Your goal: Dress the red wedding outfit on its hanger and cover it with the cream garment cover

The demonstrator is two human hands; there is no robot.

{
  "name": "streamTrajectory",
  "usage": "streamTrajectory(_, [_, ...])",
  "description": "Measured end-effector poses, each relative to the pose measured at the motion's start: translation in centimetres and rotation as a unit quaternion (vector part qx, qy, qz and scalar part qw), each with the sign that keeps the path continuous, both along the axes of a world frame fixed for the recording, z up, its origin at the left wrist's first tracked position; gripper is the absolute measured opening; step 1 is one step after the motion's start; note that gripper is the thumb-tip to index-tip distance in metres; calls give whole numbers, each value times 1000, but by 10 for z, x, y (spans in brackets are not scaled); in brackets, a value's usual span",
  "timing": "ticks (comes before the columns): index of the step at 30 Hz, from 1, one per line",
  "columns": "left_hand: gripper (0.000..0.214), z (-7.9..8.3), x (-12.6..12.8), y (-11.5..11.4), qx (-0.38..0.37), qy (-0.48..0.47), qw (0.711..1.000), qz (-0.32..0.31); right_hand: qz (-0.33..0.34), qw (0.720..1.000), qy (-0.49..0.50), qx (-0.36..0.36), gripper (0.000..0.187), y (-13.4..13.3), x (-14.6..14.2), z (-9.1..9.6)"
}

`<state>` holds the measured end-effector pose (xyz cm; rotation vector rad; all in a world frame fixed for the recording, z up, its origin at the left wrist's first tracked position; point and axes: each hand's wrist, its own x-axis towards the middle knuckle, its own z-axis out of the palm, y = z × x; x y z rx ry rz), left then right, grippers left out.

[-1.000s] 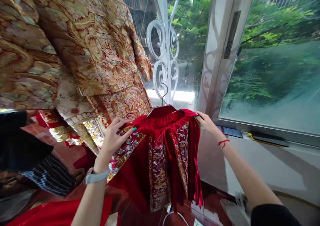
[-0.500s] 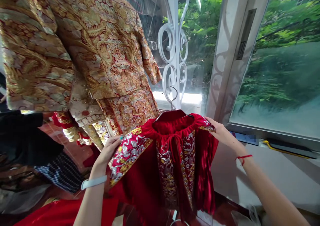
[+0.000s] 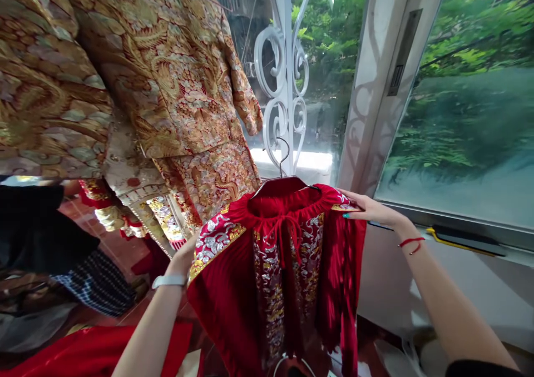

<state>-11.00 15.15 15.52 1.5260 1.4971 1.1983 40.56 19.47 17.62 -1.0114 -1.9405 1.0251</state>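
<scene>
A red garment [image 3: 227,288] with a gathered opening, a tied red drawstring and silver-and-gold embroidered panels is spread on a thin wire hanger [image 3: 284,160]. At its left edge, my left hand [image 3: 183,263], with a pale band on the wrist, grips the embroidered side panel; the fingertips are hidden behind the cloth. On the opposite side, my right hand [image 3: 369,207] pinches the upper edge of the garment, thumb below and fingers on top. A red string bracelet circles that wrist. The lower part of the garment hangs down towards the floor.
Gold embroidered jackets [image 3: 175,77] hang close by at upper left. White scrolled ironwork [image 3: 283,71] stands in front of the window behind the hanger. Red cloth [image 3: 104,349] lies at lower left, near a person in a black top [image 3: 41,232]. A dark yellow-edged object [image 3: 463,241] rests on the sill.
My left hand's thumb has slipped from view behind the side panel, which now folds down more. My right hand has shifted its hold slightly, its thumb now visible. The camera view has turned a little right.
</scene>
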Motion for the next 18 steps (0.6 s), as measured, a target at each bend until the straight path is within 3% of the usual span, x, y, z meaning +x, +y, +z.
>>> streamTrajectory(2, [67,21,0,3,25,-2,1000,18,-29,998,22,44,79,-3,-4,-4])
streamTrajectory(4, [66,41,8,2,85,4,996,37,-92,989,62,98,66,-3,-13,-10])
streamTrajectory(6, [60,54,26,-3,145,65,987,18,-160,972,89,149,49,-1,-24,-15])
streamTrajectory(8, [56,59,48,-9,182,176,967,0,-202,958,101,178,38,1,-34,-18])
streamTrajectory(11, [49,57,71,-11,220,281,932,56,-217,951,120,184,35,5,-39,-15])
streamTrajectory(13, [48,57,74,-5,215,287,930,76,-194,961,119,155,37,12,-34,-7])
streamTrajectory(16, [53,65,68,5,159,277,947,33,-89,992,87,15,40,27,-23,5])
streamTrajectory(18, [57,70,63,6,140,275,951,5,-48,994,81,-50,43,34,-19,6])
